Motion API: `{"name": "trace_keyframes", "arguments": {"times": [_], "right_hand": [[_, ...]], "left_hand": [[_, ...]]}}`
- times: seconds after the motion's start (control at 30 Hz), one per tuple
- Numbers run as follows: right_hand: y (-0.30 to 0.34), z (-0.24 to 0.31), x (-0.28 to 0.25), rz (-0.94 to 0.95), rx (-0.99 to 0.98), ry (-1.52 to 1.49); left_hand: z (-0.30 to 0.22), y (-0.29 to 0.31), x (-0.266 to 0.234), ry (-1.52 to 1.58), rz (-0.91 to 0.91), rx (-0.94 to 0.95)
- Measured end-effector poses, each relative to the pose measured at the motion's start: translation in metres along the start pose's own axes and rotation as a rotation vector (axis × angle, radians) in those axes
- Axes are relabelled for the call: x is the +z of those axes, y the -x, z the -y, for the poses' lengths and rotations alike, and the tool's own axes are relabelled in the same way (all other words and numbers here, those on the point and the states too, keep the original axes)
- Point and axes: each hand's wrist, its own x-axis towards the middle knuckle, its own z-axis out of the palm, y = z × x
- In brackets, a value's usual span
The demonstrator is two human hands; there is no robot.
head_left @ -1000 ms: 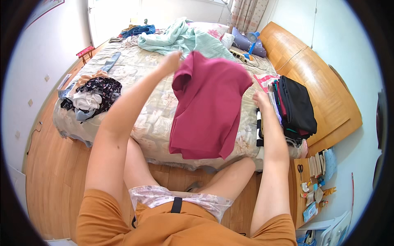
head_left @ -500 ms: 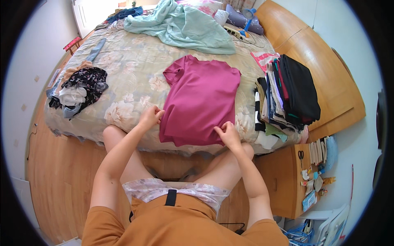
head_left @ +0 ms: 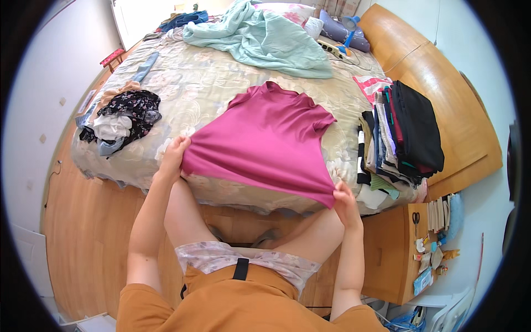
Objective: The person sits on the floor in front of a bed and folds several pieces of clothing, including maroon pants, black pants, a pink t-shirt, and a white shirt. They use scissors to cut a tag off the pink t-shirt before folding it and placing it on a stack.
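A magenta short-sleeved T-shirt [head_left: 265, 138] lies on the bed [head_left: 182, 72], its collar away from me and its hem toward me. My left hand [head_left: 176, 155] is closed on the left corner of the hem. On the right corner of the hem, my right hand [head_left: 345, 203] pinches the cloth. Between both hands the hem is pulled wide and taut, lifted a little near the bed's front edge. Creases run through the shoulders and the right sleeve.
Right of the shirt stands a tall stack of folded clothes [head_left: 412, 127] by the wooden headboard [head_left: 453, 110]. A loose pile of clothes [head_left: 130, 113] lies at left. A mint-green blanket [head_left: 265, 47] and a blue fan [head_left: 348, 37] are farther back. A wooden cabinet [head_left: 381, 249] stands at lower right.
Both hands have taken hold of the hem corners and moved apart, stretching the shirt's lower edge wide. The view has shifted slightly, so the surroundings sit farther right.
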Motion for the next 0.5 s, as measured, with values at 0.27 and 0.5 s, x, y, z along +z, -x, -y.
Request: {"name": "trace_keyframes", "arguments": {"times": [0.27,0.5], "right_hand": [[0.033,-0.041,-0.02,-0.094,0.4,1.035],[-0.09,-0.055,-0.022,-0.458,-0.418,1.078]], "left_hand": [[0.019,0.055,-0.03,-0.604,0.339,-0.246],[0.073,-0.038,0.017,-0.414,0.079,0.029]]}}
